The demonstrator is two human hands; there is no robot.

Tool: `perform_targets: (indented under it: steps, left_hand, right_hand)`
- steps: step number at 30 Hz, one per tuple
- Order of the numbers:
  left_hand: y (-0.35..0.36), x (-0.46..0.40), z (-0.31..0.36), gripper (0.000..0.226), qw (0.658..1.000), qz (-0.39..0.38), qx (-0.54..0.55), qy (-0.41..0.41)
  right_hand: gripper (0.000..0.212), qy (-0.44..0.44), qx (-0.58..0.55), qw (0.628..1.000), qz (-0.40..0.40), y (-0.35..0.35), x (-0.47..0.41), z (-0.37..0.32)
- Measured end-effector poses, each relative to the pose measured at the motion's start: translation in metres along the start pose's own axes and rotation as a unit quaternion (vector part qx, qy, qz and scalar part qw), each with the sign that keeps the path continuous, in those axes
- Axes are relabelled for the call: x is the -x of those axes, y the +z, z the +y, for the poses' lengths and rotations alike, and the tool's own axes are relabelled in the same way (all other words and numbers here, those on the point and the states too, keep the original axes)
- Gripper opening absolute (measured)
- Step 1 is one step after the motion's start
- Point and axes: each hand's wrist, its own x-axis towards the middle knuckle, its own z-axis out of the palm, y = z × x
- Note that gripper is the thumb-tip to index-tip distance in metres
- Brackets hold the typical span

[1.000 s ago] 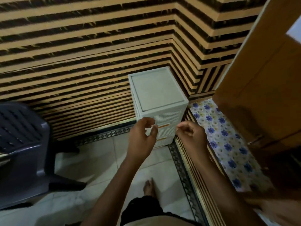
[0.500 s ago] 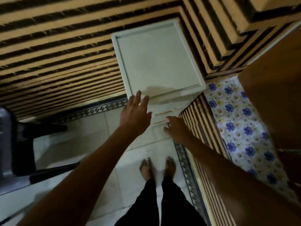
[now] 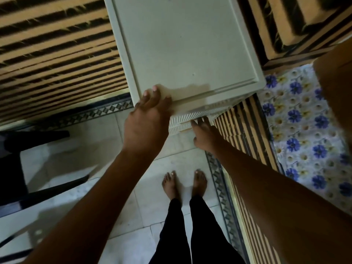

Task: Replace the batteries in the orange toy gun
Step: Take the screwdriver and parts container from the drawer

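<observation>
So, nearest to me are my bare feet (image 3: 183, 184) on the pale tiled floor (image 3: 76, 164), black trousers above them. Further out, my left hand (image 3: 147, 119) lies flat with loose, spread fingers on the near left corner of the white plastic drawer unit (image 3: 182, 46), not grasping anything. My right hand (image 3: 204, 133) reaches lower, fingertips at the ribbed drawer front (image 3: 182, 121); can't tell whether that grip has closed on it. The orange toy gun isn't anywhere in view.

Both arms reach forward — left hand (image 3: 147, 119) flat, fingers spread; right hand (image 3: 204, 135) lower, fingers extended.
</observation>
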Motion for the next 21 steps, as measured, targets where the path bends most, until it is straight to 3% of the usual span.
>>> perform_targets:
  steps: [10,17,21]
  left_hand:
    - [-0.014,-0.002,0.011,0.046,0.998,-0.056,-0.008,-0.032]
    - [-0.018,-0.001,0.014,0.047,0.996,-0.080,-0.005,-0.049]
    - [-0.020,0.005,0.014,0.049,0.996,-0.087,0.000,-0.037]
  right_hand:
    - [0.061,-0.001,-0.036,0.997,0.063,0.027,0.061,-0.004]
    - [0.030,0.016,0.004,0.997,0.075,0.029,0.108,-0.011]
    - [0.042,0.011,0.041,0.991,0.128,0.032,0.156,-0.011]
